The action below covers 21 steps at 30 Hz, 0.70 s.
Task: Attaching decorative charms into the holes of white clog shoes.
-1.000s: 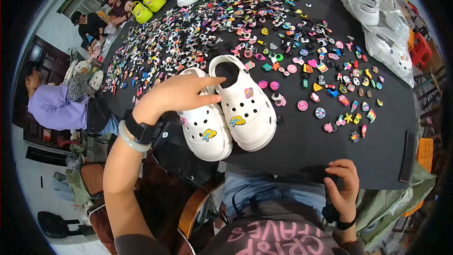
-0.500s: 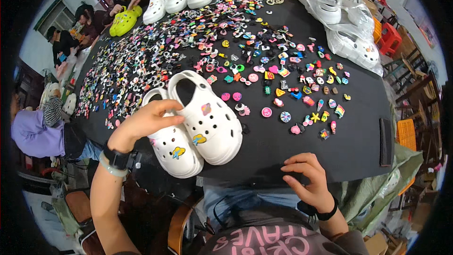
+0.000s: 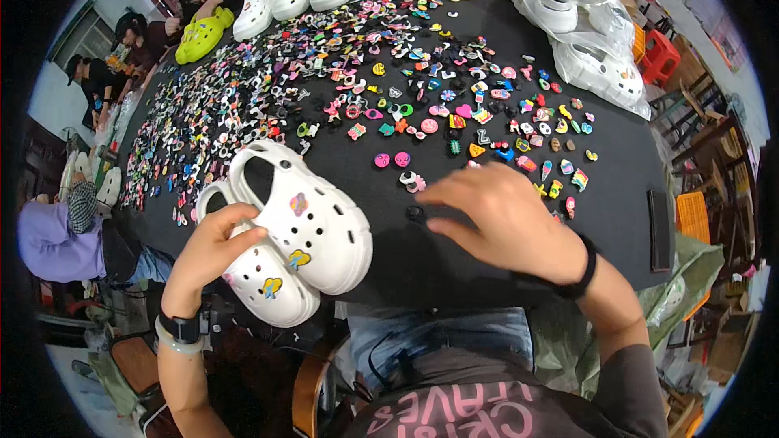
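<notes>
Head view: white clogs (image 3: 329, 231) in one hand, the other hovering by a tiny black piece (image 3: 415, 214).
So the pair's lower left of the frame, tilted, a yellow charm (image 3: 272, 287) on the nearer toe. Left hand (image 3: 213, 250) is half curled, gripping them by the opening edges; right hand (image 3: 503, 215), right of centre, has thumb and fingers parted, nothing visibly held, can't tell if it's touching that piece. Loose shoe charms (image 3: 268, 85) cover loads of the black counter (image 3: 454, 276), upper left to centre.
</notes>
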Tool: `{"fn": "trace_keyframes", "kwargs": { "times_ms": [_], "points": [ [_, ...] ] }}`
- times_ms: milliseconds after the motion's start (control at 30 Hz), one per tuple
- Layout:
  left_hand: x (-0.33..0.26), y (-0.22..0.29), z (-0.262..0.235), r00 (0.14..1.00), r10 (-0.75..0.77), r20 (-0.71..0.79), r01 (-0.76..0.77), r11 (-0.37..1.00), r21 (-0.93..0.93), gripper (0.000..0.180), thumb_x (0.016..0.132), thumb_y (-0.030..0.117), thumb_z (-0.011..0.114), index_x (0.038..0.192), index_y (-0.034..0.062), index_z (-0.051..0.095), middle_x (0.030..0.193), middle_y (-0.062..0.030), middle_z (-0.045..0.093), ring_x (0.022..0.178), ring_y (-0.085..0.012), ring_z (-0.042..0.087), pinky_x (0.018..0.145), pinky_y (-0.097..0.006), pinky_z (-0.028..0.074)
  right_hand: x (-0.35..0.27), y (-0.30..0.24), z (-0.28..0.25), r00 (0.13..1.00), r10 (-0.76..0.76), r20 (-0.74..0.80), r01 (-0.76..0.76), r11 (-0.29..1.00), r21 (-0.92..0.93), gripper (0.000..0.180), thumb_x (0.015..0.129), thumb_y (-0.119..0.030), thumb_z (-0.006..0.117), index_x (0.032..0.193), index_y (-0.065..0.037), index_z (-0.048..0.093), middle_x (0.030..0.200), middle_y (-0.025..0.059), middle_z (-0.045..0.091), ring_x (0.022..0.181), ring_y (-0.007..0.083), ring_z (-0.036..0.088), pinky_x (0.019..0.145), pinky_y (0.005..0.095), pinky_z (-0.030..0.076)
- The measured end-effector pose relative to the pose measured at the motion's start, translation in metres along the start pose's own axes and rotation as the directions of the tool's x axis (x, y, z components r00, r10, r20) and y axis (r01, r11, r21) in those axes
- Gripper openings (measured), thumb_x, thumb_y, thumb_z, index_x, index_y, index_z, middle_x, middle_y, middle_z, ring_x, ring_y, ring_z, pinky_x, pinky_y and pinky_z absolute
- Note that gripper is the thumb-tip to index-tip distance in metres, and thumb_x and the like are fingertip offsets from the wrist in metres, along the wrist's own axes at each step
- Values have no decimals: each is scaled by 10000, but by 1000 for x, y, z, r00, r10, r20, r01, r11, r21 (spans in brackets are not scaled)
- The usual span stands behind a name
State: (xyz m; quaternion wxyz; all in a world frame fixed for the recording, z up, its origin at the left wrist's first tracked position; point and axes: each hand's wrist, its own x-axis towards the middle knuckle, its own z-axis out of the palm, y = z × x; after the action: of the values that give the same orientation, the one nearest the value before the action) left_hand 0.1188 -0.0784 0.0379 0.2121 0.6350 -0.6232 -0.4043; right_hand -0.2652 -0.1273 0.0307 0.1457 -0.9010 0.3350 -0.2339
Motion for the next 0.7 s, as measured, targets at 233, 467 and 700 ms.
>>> {"fn": "trace_keyframes", "kwargs": {
  "times_ms": [233,467,700],
  "points": [
    [27,28,24,986,107,128,-131,970,203,364,868,272,698,1072,-23,635,986,-117,670,930,-187,612,823,-297,465,73,58,74,980,166,113,-134,959,-249,255,811,-256,690,1031,-127,689,1014,57,680,906,264,664,714,388,542],
    [31,15,23,979,141,145,-147,988,35,393,865,331,693,1103,20,651,1042,-119,670,996,-197,613,871,-321,463,80,63,79,974,202,98,-196,978,-67,173,785,-158,729,947,-103,711,931,70,662,833,252,671,699,366,535],
    [33,9,32,973,226,38,-229,959,168,402,864,332,679,1163,64,654,1135,-111,676,1078,-232,621,947,-337,451,86,12,54,942,50,331,-287,632,720,209,854,-60,700,1061,-34,711,888,26,690,818,80,629,732,236,505]
  ]
}}
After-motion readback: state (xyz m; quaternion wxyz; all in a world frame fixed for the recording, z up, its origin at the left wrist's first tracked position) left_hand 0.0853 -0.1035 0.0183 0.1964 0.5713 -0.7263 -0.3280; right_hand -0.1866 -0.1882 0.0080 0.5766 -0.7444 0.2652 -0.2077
